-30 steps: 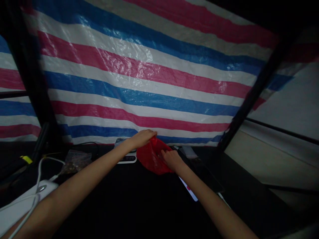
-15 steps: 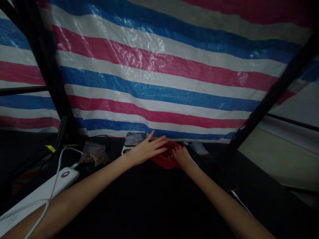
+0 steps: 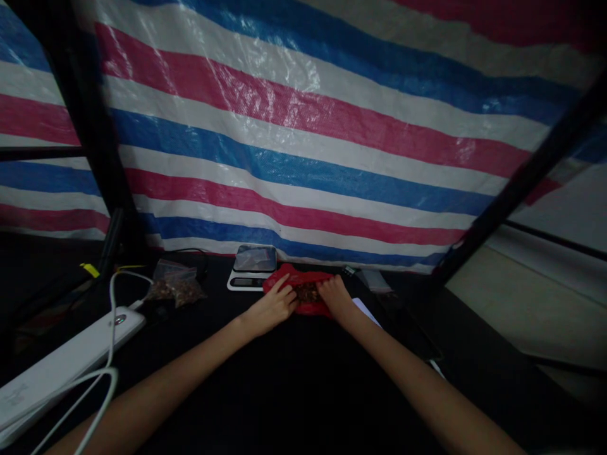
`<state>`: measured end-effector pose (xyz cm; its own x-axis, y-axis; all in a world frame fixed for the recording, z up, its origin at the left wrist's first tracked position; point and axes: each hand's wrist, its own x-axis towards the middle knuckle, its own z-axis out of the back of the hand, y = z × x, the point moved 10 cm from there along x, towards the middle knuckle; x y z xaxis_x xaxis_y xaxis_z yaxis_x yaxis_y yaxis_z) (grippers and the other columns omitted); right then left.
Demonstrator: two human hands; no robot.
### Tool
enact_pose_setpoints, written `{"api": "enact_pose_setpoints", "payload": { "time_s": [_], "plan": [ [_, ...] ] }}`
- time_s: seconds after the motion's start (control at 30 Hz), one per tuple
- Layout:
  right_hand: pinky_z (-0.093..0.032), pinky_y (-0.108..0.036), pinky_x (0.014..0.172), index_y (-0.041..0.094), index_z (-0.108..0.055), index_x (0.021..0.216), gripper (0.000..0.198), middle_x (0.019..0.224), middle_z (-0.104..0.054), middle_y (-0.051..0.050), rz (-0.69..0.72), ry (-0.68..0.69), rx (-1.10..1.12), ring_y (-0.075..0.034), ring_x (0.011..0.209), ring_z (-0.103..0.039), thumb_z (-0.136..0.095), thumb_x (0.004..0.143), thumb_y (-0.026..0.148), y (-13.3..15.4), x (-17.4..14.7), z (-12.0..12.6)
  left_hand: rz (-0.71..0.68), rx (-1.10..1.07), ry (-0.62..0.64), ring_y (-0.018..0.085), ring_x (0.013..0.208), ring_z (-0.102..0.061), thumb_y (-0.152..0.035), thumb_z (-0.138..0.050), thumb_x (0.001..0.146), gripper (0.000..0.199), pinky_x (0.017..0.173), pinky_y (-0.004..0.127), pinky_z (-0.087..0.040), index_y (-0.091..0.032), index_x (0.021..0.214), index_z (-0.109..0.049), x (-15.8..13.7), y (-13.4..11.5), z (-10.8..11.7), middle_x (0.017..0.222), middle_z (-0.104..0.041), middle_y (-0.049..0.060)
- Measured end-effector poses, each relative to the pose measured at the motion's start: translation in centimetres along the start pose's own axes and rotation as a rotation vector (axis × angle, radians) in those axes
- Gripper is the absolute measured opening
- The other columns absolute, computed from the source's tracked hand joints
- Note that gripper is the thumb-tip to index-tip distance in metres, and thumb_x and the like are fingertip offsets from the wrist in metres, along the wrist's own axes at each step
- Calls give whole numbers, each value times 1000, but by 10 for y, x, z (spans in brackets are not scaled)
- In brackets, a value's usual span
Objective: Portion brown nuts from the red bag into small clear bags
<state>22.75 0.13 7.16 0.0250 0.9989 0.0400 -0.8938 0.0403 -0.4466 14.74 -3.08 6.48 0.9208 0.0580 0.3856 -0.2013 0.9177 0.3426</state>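
Note:
A red plastic bag (image 3: 296,276) lies on the black table with its mouth spread, and small brown pieces (image 3: 308,292) show inside. My left hand (image 3: 272,308) is closed on the bag's left edge, fingers curled over the rim. On the opposite side, my right hand (image 3: 336,296) pinches the bag's right edge. Just behind my left hand stands a white kitchen scale (image 3: 237,282) with a clear plastic bag (image 3: 255,258) on its dark plate.
Clear bags of brown bits (image 3: 175,283) lie to the left, near a white power strip (image 3: 66,363) with a looping white cable (image 3: 112,316). White paper (image 3: 366,311) and another clear bag (image 3: 375,281) lie right of the red bag. A striped sheet (image 3: 303,164) hangs behind.
My left hand, spread over the red bag before, has come down and closed on its left edge. The bag's mouth is now stretched wider, showing more of the brown pieces.

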Motion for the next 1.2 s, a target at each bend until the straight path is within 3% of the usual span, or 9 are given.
{"api": "enact_pose_setpoints", "payload": {
  "time_s": [0.07,0.17,0.33,0.43,0.57,0.77,0.9,1.1,1.2],
  "plan": [
    [-38,-35,66,11,-60,88,20,80,-65,-16,24,14,-7,-25,77,-60,-42,79,6,1,1,1,-60,12,-25,15,90,-49,-12,-44,81,14,105,46,-16,-17,89,-55,-1,-11,0,81,-55,2],
    [-38,-35,66,12,-61,85,20,79,-65,-14,85,19,-10,-25,75,-60,-42,79,6,7,3,0,-88,1,-43,16,93,-47,-12,-44,81,12,104,46,-20,-17,89,-52,-4,-17,2,88,-54,3],
    [-37,-37,76,11,-59,95,22,91,-64,-15,197,-101,-5,-26,89,-55,-43,80,9,20,8,8,17,15,-22,16,95,-46,-12,-41,83,11,102,44,-21,-16,89,-49,-3,-4,-2,92,-53,3],
    [-38,-33,74,13,-60,93,21,92,-64,-13,229,-83,94,-24,89,-56,-43,80,10,20,11,11,56,19,-28,15,88,-47,-12,-38,85,10,95,37,-30,-15,87,-48,1,4,-8,89,-52,2],
    [-40,-28,69,15,-61,90,18,86,-66,-10,274,-39,228,-21,82,-59,-47,80,17,21,16,14,10,40,-39,15,84,-47,-12,-36,86,13,84,32,-34,-16,88,-47,9,5,-15,89,-53,3],
    [-41,-28,71,19,-62,93,25,91,-66,-7,259,-58,347,-22,86,-59,-62,70,27,12,24,6,-30,43,-54,14,86,-47,-12,-35,86,14,85,32,-32,-17,90,-48,12,12,-15,93,-53,3],
    [-42,-27,69,24,-60,97,36,88,-67,-3,204,-26,522,-21,86,-60,-66,64,38,8,28,-7,-8,17,-72,16,94,-46,-19,-43,84,13,94,36,-27,-17,96,-47,13,21,-10,100,-52,4],
    [-45,-27,66,24,-58,103,38,85,-67,0,111,-57,1018,-16,74,-61,-65,66,29,9,28,-29,-5,-75,-113,20,107,-42,-47,-51,76,47,104,44,-11,-19,113,-43,5,31,10,113,-49,6],
    [-47,-29,70,18,-60,99,37,92,-66,-4,106,-120,1310,-16,76,-60,-66,64,27,1,25,-32,95,-127,-169,23,111,-40,-59,-46,72,61,104,48,-7,-18,117,-42,-14,57,20,119,-47,10]
  ]
}}
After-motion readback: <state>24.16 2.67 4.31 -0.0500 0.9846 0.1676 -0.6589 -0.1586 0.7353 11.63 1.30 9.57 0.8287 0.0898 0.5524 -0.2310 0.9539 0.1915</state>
